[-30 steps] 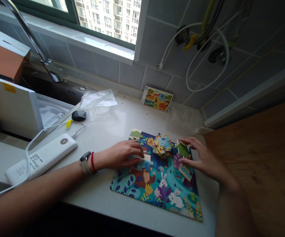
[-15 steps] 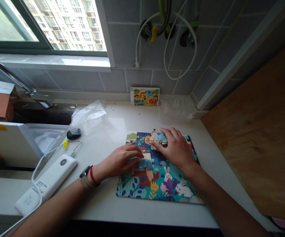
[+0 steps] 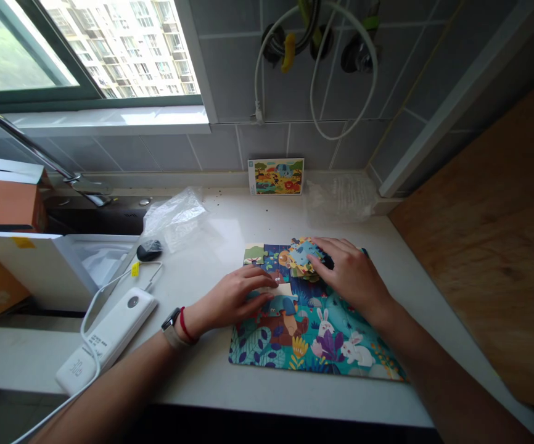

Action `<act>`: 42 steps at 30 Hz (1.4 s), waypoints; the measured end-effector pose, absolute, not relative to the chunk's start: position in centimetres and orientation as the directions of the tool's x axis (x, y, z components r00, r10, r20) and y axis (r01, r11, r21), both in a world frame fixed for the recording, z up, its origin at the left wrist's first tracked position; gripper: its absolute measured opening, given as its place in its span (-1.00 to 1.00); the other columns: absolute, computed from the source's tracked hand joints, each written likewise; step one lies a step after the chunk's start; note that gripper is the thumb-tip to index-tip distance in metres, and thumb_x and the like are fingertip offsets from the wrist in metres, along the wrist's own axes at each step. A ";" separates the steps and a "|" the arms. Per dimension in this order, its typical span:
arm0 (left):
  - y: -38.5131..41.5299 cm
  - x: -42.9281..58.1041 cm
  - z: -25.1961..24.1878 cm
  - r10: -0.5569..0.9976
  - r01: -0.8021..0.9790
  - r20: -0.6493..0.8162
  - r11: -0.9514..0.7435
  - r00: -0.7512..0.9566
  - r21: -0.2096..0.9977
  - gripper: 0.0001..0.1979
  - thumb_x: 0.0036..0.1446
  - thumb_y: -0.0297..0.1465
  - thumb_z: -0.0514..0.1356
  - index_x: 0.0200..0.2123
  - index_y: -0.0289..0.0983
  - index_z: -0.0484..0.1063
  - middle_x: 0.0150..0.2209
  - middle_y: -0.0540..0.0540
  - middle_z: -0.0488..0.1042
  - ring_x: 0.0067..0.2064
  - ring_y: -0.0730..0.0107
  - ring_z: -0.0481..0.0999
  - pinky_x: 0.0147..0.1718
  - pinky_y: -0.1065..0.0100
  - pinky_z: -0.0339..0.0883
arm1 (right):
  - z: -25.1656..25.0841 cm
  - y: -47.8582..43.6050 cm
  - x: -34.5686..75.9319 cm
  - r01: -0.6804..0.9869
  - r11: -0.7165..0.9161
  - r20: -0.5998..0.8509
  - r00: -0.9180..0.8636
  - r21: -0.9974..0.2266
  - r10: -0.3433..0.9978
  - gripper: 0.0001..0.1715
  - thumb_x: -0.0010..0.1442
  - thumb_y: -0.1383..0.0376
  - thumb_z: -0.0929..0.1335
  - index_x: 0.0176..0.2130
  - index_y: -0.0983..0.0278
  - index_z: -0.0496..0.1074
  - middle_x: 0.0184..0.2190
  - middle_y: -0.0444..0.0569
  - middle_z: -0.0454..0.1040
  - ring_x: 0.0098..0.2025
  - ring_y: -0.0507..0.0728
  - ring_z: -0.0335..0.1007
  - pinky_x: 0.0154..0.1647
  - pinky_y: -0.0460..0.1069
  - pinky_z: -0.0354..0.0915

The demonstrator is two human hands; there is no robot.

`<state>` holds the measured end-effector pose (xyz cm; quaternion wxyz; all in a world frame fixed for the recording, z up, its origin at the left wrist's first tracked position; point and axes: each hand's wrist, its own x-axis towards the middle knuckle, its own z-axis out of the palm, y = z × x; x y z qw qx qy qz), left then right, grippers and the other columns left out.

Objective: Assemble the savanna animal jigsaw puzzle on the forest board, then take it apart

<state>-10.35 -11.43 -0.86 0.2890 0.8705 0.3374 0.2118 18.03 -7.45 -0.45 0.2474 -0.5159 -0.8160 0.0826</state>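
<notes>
A colourful jigsaw puzzle [image 3: 313,336] with rabbits and leaves lies on the white counter [image 3: 230,228]. My left hand [image 3: 234,296] rests flat on the puzzle's left part, fingertips pressing a piece [image 3: 282,290] near the middle. A small pile of loose pieces [image 3: 301,256] sits on the puzzle's far edge. On that pile's right side lies my right hand [image 3: 350,274], fingers curled and touching the pieces. A watch and a red band circle my left wrist.
A picture card [image 3: 276,176] leans against the tiled wall. Clear plastic bags [image 3: 174,216] lie on the counter at left, and another at back right. A white power bank [image 3: 110,336] with cable, a black mouse [image 3: 149,250], boxes at left, and a wooden board [image 3: 493,234] at right.
My right hand moved left from the puzzle's right side onto the pile of loose pieces. My left hand stayed on the puzzle. The camera view shifted and lifted.
</notes>
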 end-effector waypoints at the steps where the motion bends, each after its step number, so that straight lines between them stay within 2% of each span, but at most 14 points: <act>1: -11.4 -10.3 -0.9 0.707 0.466 0.176 -0.610 0.685 0.640 -0.76 0.49 -0.30 0.11 0.05 -0.23 0.52 0.03 -0.21 0.57 0.04 0.19 0.56 0.06 0.12 0.50 | -0.4 -7.4 18.0 0.797 0.462 0.330 -0.347 -0.390 0.878 -0.60 0.41 0.21 0.31 0.15 0.24 0.55 0.10 0.10 0.60 0.14 0.31 0.50 0.23 0.19 0.39; 5: -11.4 -10.4 -1.1 0.698 0.472 0.175 -0.626 0.695 0.621 -0.77 0.48 -0.31 0.13 0.06 -0.22 0.51 0.02 -0.21 0.57 0.03 0.19 0.55 0.05 0.13 0.49 | 0.2 -7.9 17.7 0.813 0.428 0.340 -0.304 -0.395 0.890 -0.63 0.42 0.12 0.33 0.05 0.23 0.59 -0.01 0.11 0.57 0.06 0.31 0.51 0.12 0.16 0.41; 9: -11.5 -10.4 -1.3 0.689 0.472 0.169 -0.633 0.704 0.614 -0.77 0.49 -0.30 0.12 0.04 -0.23 0.52 0.01 -0.20 0.57 0.02 0.20 0.54 0.04 0.14 0.48 | 0.6 -8.4 17.3 0.823 0.443 0.289 -0.354 -0.355 0.889 -0.45 0.30 -0.04 0.44 0.15 0.18 0.55 0.01 0.13 0.53 0.05 0.37 0.45 0.06 0.21 0.41; 12: -11.4 -10.4 -1.2 0.687 0.467 0.173 -0.635 0.706 0.615 -0.76 0.49 -0.30 0.12 0.04 -0.23 0.53 0.01 -0.21 0.58 0.02 0.20 0.55 0.05 0.14 0.48 | 0.2 -8.4 17.3 0.823 0.454 0.278 -0.373 -0.341 0.885 -0.53 0.29 0.04 0.45 0.12 0.16 0.58 0.00 0.12 0.52 0.06 0.37 0.42 0.08 0.23 0.39; 15: -11.3 -10.3 -1.1 0.688 0.462 0.177 -0.633 0.704 0.621 -0.77 0.48 -0.31 0.12 0.03 -0.23 0.54 0.00 -0.21 0.58 0.02 0.19 0.56 0.06 0.14 0.48 | -0.3 -8.2 17.6 0.795 0.448 0.263 -0.368 -0.409 0.892 -0.64 0.28 0.14 0.46 0.05 0.12 0.62 0.01 0.08 0.50 0.07 0.34 0.42 0.13 0.23 0.39; 19: -11.2 -10.3 -1.1 0.686 0.455 0.178 -0.631 0.705 0.629 -0.77 0.48 -0.32 0.12 0.02 -0.23 0.53 0.00 -0.22 0.58 0.03 0.18 0.56 0.07 0.13 0.48 | -0.7 -8.0 18.1 0.756 0.424 0.210 -0.369 -0.499 0.906 -0.54 0.17 0.20 0.55 0.08 0.03 0.62 0.03 0.05 0.47 0.11 0.34 0.43 0.18 0.25 0.38; 23: -11.3 -10.3 -1.1 0.689 0.453 0.181 -0.628 0.702 0.633 -0.78 0.48 -0.32 0.12 0.02 -0.23 0.53 0.00 -0.21 0.58 0.03 0.19 0.55 0.07 0.13 0.48 | -0.1 -7.9 18.6 0.754 0.436 0.162 -0.413 -0.491 0.896 -0.49 0.11 0.28 0.58 0.07 0.04 0.63 0.04 0.05 0.47 0.13 0.35 0.42 0.20 0.26 0.37; 27: -11.4 -10.3 -1.0 0.690 0.453 0.180 -0.625 0.701 0.636 -0.79 0.47 -0.33 0.13 0.01 -0.23 0.54 0.00 -0.20 0.59 0.02 0.19 0.56 0.05 0.14 0.49 | 0.7 -7.7 19.0 0.742 0.461 0.124 -0.464 -0.487 0.877 -0.52 0.12 0.29 0.57 0.05 0.02 0.64 0.06 0.05 0.47 0.17 0.36 0.40 0.19 0.27 0.38; 30: -11.4 -10.3 -1.0 0.695 0.455 0.181 -0.622 0.696 0.638 -0.79 0.47 -0.33 0.13 0.01 -0.23 0.54 0.00 -0.20 0.59 0.02 0.19 0.56 0.06 0.14 0.49 | 0.8 -7.6 19.5 0.709 0.502 0.136 -0.507 -0.496 0.851 -0.50 0.11 0.31 0.58 0.05 0.03 0.64 0.07 0.06 0.47 0.20 0.37 0.37 0.25 0.29 0.34; 34: -11.3 -10.3 -0.9 0.702 0.459 0.179 -0.615 0.690 0.642 -0.79 0.47 -0.33 0.13 0.01 -0.24 0.53 0.00 -0.21 0.59 0.02 0.18 0.56 0.06 0.13 0.49 | 1.1 -7.8 20.2 0.643 0.535 0.163 -0.545 -0.549 0.822 -0.38 0.07 0.28 0.60 0.12 0.06 0.57 0.10 0.06 0.45 0.24 0.36 0.35 0.28 0.27 0.33; 42: -11.3 -10.4 -1.1 0.703 0.466 0.184 -0.620 0.687 0.631 -0.78 0.48 -0.36 0.11 0.05 -0.23 0.51 0.01 -0.19 0.58 0.03 0.21 0.56 0.04 0.16 0.50 | 1.8 -9.5 19.7 0.487 0.591 0.088 -0.720 -0.643 0.689 -0.48 0.09 0.29 0.60 0.04 0.10 0.53 0.07 0.02 0.44 0.15 0.29 0.45 0.17 0.16 0.41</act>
